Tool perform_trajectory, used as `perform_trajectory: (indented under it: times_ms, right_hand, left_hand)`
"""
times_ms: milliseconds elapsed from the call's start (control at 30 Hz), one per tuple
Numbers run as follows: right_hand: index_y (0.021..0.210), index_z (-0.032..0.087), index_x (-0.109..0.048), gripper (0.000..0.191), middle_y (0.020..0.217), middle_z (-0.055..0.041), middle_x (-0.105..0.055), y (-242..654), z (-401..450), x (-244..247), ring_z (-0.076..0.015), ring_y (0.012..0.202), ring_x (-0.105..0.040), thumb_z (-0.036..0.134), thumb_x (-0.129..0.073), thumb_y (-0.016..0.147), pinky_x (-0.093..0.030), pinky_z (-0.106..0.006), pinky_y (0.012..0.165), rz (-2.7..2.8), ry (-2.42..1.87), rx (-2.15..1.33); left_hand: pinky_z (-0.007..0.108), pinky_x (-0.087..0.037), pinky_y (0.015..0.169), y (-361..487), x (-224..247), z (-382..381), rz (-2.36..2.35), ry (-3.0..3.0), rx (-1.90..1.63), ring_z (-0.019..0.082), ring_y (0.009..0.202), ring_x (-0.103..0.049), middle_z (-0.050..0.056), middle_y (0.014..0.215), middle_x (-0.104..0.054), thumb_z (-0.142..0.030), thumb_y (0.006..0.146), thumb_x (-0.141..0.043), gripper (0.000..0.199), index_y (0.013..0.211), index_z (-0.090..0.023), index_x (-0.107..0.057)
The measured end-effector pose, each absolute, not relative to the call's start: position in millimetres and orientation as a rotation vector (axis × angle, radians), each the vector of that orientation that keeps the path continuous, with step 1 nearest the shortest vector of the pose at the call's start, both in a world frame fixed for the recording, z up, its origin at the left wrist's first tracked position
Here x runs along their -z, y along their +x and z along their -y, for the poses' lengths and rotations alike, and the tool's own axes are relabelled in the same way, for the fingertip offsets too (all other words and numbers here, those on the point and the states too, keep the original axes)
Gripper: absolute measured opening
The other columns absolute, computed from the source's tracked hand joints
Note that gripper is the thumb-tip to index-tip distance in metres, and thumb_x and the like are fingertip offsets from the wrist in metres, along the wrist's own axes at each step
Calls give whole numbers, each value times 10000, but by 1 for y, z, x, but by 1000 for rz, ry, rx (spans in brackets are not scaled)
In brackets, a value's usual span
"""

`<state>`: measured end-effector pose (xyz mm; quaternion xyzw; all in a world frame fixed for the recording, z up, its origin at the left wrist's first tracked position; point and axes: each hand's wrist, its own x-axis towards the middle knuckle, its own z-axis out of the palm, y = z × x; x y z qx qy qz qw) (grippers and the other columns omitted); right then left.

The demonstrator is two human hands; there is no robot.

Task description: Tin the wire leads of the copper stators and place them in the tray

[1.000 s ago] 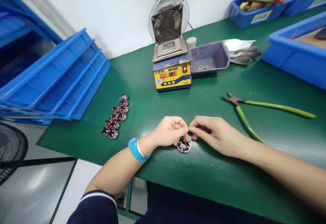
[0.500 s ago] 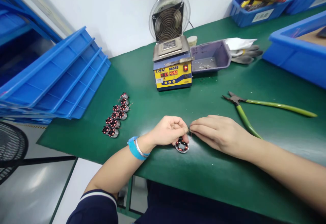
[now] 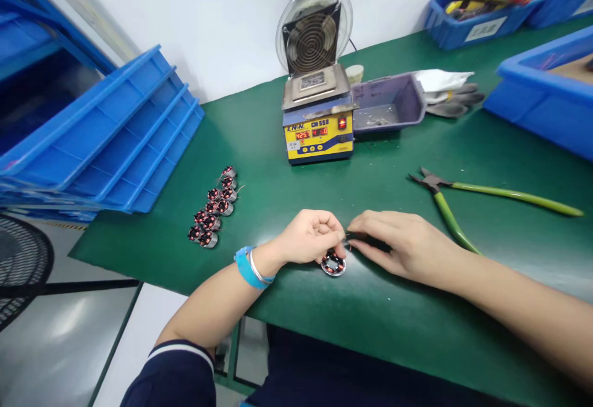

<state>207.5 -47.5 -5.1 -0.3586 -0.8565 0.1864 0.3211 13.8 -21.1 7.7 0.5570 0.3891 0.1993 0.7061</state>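
My left hand [image 3: 315, 238] is closed, with its fingertips on the upper edge of a small wound motor stator [image 3: 340, 270], a silver ring with copper coils and black insulation. Thin copper wire rises from the ring between the two hands; the left fingertips partly hide it. Just right of the wire is my right hand [image 3: 407, 245], its thumb parted from the fingers and nothing visible gripped between them. Several similar wound stators [image 3: 210, 222] stand in two slanting rows to the left on the green table [image 3: 259, 147].
Green-handled cutters [image 3: 504, 190] lie open at right. Behind stand a yellow-fronted solder pot [image 3: 319, 141] with lit display, a fan [image 3: 310, 42] and a purple tray [image 3: 412, 101]. Gloves [image 3: 456, 101] lie beside it. Stacked blue crates [image 3: 115, 135] are left, blue bins [image 3: 537, 95] right.
My right thumb has parted from the fingers, which were pressed together at the wire. My left hand stays at the stator; the whole view has shifted slightly.
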Motion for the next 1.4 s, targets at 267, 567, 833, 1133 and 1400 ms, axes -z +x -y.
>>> perform_trajectory:
  times_ms: [267, 567, 833, 1133, 1400]
  right_hand:
    - [745, 168, -574, 333, 693, -77, -660, 195, 52, 4, -155, 572, -616, 377, -391, 928, -496, -293, 572, 1965, -1140, -1181]
    - [849, 166, -630, 238, 823, -80, -692, 207, 48, 4, -168, 679, -621, 282, -440, 934, -466, -299, 619, 2330, -930, -333]
    - [896, 168, -639, 344, 896, -102, -704, 210, 47, 0, -196, 736, -629, 174, -301, 958, -466, -342, 674, 2473, -728, -82]
    - [622, 184, -471, 252, 515, 15, -509, 190, 45, -1, -87, 375, -466, 401, -505, 745, -372, -226, 410, 1344, -1332, -1797]
    - [799, 191, -605, 328, 779, -63, -659, 194, 53, 2, -207, 729, -596, 497, -659, 695, -448, -342, 685, 2080, -1289, -767]
  left_hand:
    - [124, -285, 321, 13, -7, 21, -838, 1265, -450, 22, 313, -419, 11, 553, -630, -251, 740, -626, 166, 716, -123, -523]
    - [122, -273, 322, 13, -5, 20, -827, 1238, -439, 12, 310, -403, 9, 546, -629, -227, 744, -624, 155, 697, -121, -522]
    - [121, -276, 321, 12, -6, 20, -817, 1230, -439, 14, 310, -408, 7, 547, -630, -222, 748, -614, 146, 702, -122, -517]
    - [122, -273, 316, 14, -8, 23, -834, 1257, -420, 22, 313, -418, -6, 531, -614, -188, 743, -606, 110, 707, -127, -522]
    - [140, -325, 357, 20, 3, 25, -977, 1220, -777, 28, 341, -439, 29, 578, -643, -326, 730, -668, 250, 709, -122, -524]
